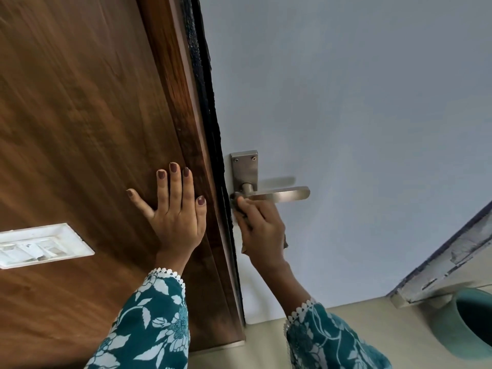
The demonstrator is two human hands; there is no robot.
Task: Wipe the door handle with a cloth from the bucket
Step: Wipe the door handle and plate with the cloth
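Observation:
A brushed-metal lever door handle (282,194) on a rectangular backplate (245,169) is fixed to the pale blue-grey door (359,115). My right hand (262,230) is closed around a dark cloth (241,209), mostly hidden in my palm, and presses it against the inner end of the lever near the door's edge. My left hand (177,209) lies flat with fingers spread on the brown wooden frame panel (80,115), just left of the door edge. A teal bucket (468,323) stands at the lower right; its inside is dark.
A white switch plate (40,246) is set in the wooden panel at left. A black strip (210,107) runs along the door's edge. A worn grey-white ledge (452,265) lies beside the bucket on the beige floor (346,328).

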